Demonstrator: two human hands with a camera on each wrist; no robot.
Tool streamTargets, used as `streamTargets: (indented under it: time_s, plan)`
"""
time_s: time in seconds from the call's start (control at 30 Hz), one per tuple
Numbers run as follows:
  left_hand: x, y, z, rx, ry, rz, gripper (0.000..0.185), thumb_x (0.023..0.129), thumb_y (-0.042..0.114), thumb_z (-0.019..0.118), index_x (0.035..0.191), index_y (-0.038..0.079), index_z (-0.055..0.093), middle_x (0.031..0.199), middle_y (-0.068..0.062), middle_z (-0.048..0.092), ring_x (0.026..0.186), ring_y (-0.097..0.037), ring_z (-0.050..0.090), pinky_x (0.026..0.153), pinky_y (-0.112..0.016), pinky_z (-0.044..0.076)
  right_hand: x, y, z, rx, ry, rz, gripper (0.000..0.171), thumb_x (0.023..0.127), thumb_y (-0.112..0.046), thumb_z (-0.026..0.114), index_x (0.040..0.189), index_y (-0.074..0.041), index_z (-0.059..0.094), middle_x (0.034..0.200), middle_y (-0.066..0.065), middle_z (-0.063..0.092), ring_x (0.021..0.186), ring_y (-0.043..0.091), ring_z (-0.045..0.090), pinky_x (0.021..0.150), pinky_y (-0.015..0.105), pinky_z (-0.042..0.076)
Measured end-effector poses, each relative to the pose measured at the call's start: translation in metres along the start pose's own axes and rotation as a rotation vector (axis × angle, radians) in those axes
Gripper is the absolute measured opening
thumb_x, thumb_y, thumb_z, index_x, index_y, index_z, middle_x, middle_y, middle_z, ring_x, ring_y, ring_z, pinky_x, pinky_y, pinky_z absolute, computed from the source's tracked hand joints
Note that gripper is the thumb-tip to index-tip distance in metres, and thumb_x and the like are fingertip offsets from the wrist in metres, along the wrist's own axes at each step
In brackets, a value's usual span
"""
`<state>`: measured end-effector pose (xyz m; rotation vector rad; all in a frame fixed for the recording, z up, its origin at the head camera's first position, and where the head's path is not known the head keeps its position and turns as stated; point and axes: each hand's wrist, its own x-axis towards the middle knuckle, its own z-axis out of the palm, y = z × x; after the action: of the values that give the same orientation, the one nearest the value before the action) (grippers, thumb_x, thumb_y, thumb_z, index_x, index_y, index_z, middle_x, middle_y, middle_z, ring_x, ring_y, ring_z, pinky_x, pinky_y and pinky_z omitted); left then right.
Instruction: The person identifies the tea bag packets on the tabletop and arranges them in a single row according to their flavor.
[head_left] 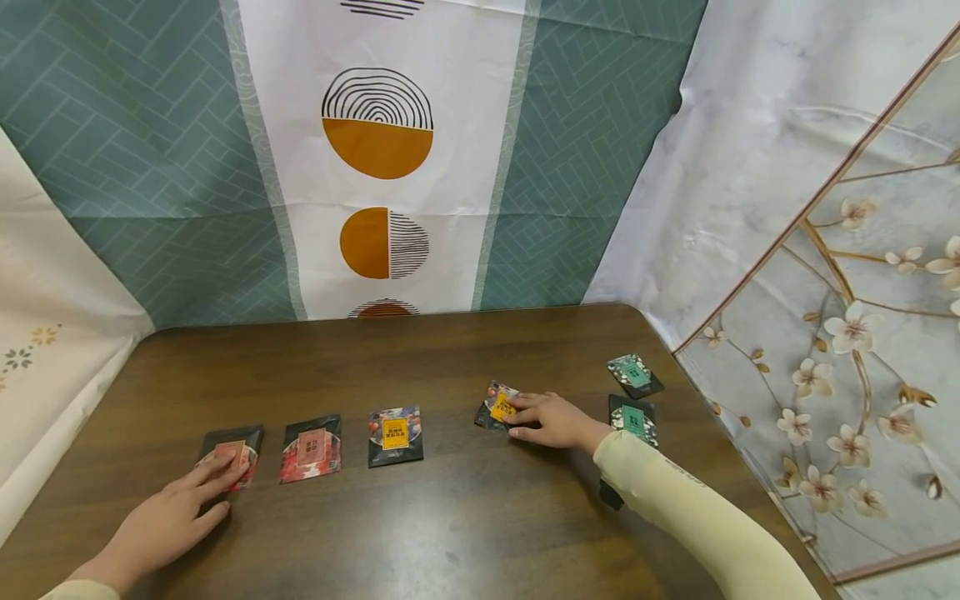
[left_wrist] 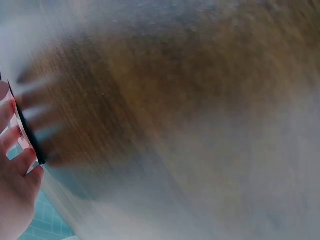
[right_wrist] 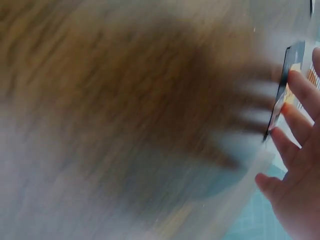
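Observation:
Several small dark packets lie in a row on the wooden table [head_left: 465, 517]. My left hand [head_left: 197, 496] lies flat, its straight fingers resting on the leftmost packet [head_left: 238, 446], which has a pink label. My right hand [head_left: 534, 419] touches a tilted packet with an orange label [head_left: 495, 405], fingers extended. Both wrist views are blurred. The left wrist view has my left hand [left_wrist: 14, 185] against a packet edge [left_wrist: 27, 131]. My right hand's fingers [right_wrist: 297, 150] in the right wrist view lie on the orange-label packet [right_wrist: 290, 65].
Between the hands lie a red packet [head_left: 311, 448] and another orange-label packet [head_left: 395, 435]. Two green-label packets [head_left: 634, 374] [head_left: 636, 418] sit near the table's right edge. A dark packet [head_left: 609, 495] peeks out under my right forearm. Patterned cloths hang behind and beside.

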<state>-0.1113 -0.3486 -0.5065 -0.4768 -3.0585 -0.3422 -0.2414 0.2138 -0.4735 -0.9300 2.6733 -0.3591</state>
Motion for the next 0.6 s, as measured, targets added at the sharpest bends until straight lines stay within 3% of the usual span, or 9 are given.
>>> streamTargets:
  time_s: [0.37,0.6]
  plan:
    - [0.0,0.0,0.0,-0.001,0.001,-0.006,0.055,0.09,0.029,0.075,0.139,0.006,0.064,0.144,-0.026,0.057,0.126,-0.052,0.06,0.085,-0.059,0.056,0.011,-0.012,0.002,0.07,-0.031,-0.053,0.039,0.104,-0.042,0.057,0.124,-0.014,0.076,0.153,0.007,0.056,0.148,0.03,0.048,0.122,0.059,0.033]
    - [0.0,0.001,0.002,-0.001,0.0,-0.011,0.057,0.088,0.029,0.076,0.139,0.005,0.064,0.144,-0.026,0.057,0.126,-0.052,0.06,0.084,-0.059,0.056,0.021,-0.026,0.004,0.066,-0.041,-0.104,0.036,0.104,-0.038,0.058,0.123,-0.013,0.076,0.152,0.006,0.056,0.148,0.029,0.048,0.123,0.056,0.034]
